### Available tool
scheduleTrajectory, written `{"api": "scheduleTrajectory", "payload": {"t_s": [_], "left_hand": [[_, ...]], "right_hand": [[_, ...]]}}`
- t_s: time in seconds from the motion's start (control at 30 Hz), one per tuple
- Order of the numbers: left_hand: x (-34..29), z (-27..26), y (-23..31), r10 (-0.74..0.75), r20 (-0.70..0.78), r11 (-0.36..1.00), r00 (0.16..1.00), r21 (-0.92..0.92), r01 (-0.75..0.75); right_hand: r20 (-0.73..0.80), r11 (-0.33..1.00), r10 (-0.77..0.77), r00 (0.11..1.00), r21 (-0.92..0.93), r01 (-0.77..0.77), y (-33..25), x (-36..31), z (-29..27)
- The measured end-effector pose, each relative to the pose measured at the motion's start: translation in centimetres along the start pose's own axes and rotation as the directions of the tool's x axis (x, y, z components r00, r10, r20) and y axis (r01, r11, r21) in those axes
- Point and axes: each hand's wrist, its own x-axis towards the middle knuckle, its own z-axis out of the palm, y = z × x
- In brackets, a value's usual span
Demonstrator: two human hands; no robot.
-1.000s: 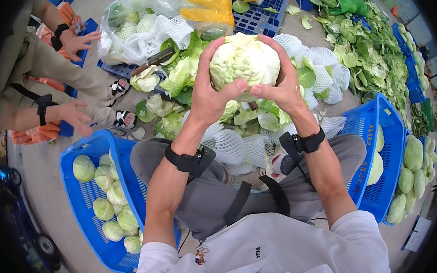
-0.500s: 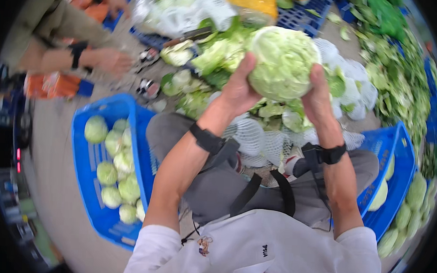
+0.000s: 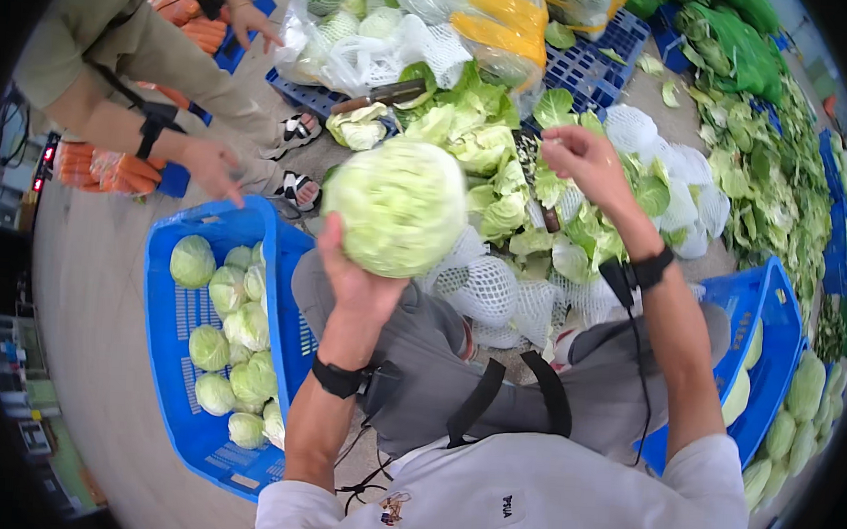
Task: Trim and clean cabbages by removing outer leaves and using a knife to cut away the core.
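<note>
A pale green cabbage (image 3: pixel 393 205), slightly blurred, rests in my left hand (image 3: pixel 361 276), whose fingers hold it from below and the side. It is up in front of my left knee, near the blue crate (image 3: pixel 280 257) of cabbages. My right hand (image 3: pixel 582 163) is apart from it, fingers loosely curled with nothing seen in them, above the loose cabbage leaves (image 3: pixel 503 211). Close by, a knife (image 3: pixel 547 213) with a brown handle and a speckled dark blade lies among the leaves. White foam net sleeves (image 3: pixel 489 292) lie before my feet.
Another knife (image 3: pixel 380 97) lies near a plastic bag of cabbages (image 3: pixel 359 31). A second blue crate (image 3: pixel 775 312) stands at my right, with green gourd-like vegetables (image 3: pixel 805 385) beyond it. Leafy trimmings (image 3: pixel 782 178) heap at far right. Another person's hand (image 3: pixel 213 167) reaches near the left crate.
My left hand has carried the cabbage left and nearer to me. My right hand has let go of it and stayed over the leaves. The other person's hand has moved closer to the left crate.
</note>
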Motion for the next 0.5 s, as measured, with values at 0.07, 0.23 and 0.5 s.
{"api": "scheduleTrajectory", "payload": {"t_s": [0.07,0.23,0.5], "left_hand": [[-0.1,-1.3,1.1,0.036,-0.081,0.996,0.996,-0.079,-0.042],[-0.4,-1.8,2.4,0.061,-0.126,0.992,0.990,-0.099,-0.074],[1.2,-2.6,0.0,-0.013,-0.134,0.983,0.991,-0.183,-0.012]], "right_hand": [[-0.120,0.991,-0.040,0.992,-0.130,0.024,3.2,4.0,-1.0],[0.037,0.834,0.276,0.960,-0.506,-0.220,5.8,13.0,-2.4],[0.064,0.348,0.505,0.861,-0.928,-0.134,12.6,7.4,4.8]]}}
